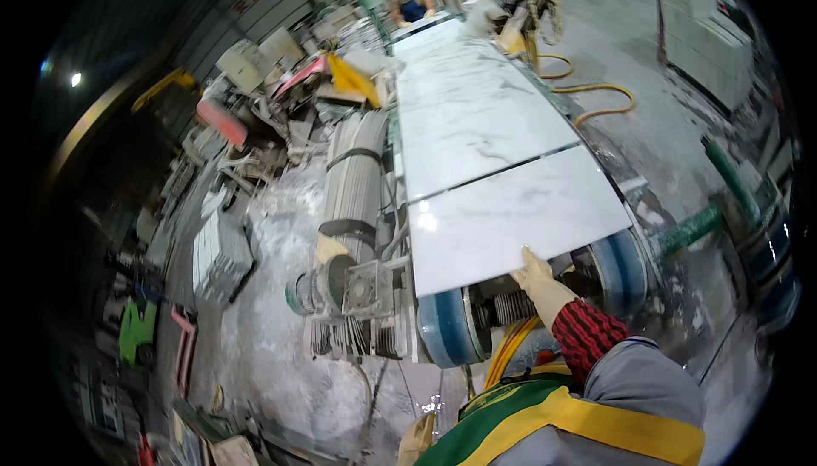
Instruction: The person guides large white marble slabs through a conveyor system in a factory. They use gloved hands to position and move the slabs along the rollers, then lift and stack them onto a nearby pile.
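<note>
My right hand (534, 272), in a pale glove with a red-and-black checked cuff, grips the near edge of a white marble slab (511, 211). The tip of a digit shows on top; the rest of the fingers are mostly hidden at the edge. This slab lies flat on a belt conveyor with blue belts (451, 330), its near edge sticking out over the rollers. Beyond a narrow gap lies a longer grey-veined marble slab (477, 100). My left hand (415, 440), also gloved, hangs low beside my green and yellow apron (528, 419), its fingers not clear.
Left of the conveyor stands a motor (353, 287) with ribbed grey covers (356, 160). A stone stack (219, 253) sits farther left. Yellow hose (608, 91) curls on the right floor, near green pipework (689, 232). Another person (410, 2) stands at the far end.
</note>
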`<action>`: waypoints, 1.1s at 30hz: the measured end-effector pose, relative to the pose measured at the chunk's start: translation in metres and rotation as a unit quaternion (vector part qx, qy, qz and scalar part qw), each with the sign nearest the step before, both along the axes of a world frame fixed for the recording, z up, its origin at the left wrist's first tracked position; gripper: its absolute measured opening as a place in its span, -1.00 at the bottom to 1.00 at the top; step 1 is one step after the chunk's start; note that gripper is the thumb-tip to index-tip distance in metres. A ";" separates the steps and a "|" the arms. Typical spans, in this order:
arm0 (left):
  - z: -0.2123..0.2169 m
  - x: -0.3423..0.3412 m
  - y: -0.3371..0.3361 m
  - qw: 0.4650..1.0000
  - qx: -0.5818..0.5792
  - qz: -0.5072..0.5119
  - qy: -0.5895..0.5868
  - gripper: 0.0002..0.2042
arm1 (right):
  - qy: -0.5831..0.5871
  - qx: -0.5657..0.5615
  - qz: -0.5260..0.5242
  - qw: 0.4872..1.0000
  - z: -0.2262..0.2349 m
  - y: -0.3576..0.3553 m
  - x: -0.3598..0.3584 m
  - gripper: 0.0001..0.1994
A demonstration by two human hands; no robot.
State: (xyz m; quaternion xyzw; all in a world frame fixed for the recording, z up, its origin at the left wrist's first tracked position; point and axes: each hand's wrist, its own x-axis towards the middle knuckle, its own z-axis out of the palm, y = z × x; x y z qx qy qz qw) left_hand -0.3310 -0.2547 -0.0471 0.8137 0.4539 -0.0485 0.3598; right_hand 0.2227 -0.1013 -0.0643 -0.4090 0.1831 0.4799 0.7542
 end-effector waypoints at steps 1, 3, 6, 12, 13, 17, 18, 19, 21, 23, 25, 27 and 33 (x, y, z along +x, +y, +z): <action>0.016 0.007 0.006 0.998 0.013 0.060 -0.029 -0.54 | 0.009 0.000 -0.007 1.000 -0.001 -0.012 -0.010 -0.48; 0.034 0.032 0.024 0.982 0.030 0.155 -0.102 -0.56 | 0.055 0.033 -0.041 0.997 -0.009 -0.042 -0.024 -0.56; 0.055 0.077 0.052 0.946 0.035 0.242 -0.212 -0.57 | -0.049 0.052 0.048 0.996 -0.042 -0.111 -0.054 -0.51; 0.093 0.192 0.118 0.948 0.038 0.081 -0.304 -0.64 | -0.031 0.048 0.130 0.990 0.006 -0.216 -0.091 -0.41; 0.108 0.213 0.127 0.952 0.049 0.016 -0.302 -0.63 | -0.016 0.029 0.128 0.991 0.021 -0.213 -0.094 -0.42; 0.096 0.284 0.215 0.920 0.168 -0.240 -0.261 -0.52 | -0.160 -0.016 0.185 0.969 -0.034 -0.213 -0.104 -0.44; 0.102 0.312 0.236 0.894 0.218 -0.309 -0.240 -0.42 | -0.191 -0.046 0.213 0.957 -0.042 -0.211 -0.099 -0.45; 0.086 0.327 0.262 0.870 0.289 -0.306 -0.257 -0.37 | -0.222 -0.073 0.249 0.940 -0.049 -0.205 -0.096 -0.45; 0.084 0.375 0.302 0.864 0.357 -0.304 -0.183 -0.23 | -0.087 -0.029 0.180 0.979 -0.096 -0.214 -0.096 -0.45; 0.102 0.420 0.313 0.897 0.328 -0.262 -0.140 -0.18 | -0.085 0.030 0.160 0.983 -0.118 -0.221 -0.098 -0.44; 0.088 0.426 0.340 0.944 0.222 -0.214 -0.118 -0.18 | -0.114 0.062 0.162 0.978 -0.125 -0.211 -0.106 -0.42; 0.077 0.435 0.350 0.986 0.001 -0.148 -0.072 -0.20 | -0.173 0.032 0.173 0.969 -0.098 -0.219 -0.104 -0.38; 0.033 0.383 0.405 0.948 0.144 -0.278 -0.053 -0.63 | -0.406 -0.036 0.282 0.869 -0.118 -0.217 -0.119 -0.55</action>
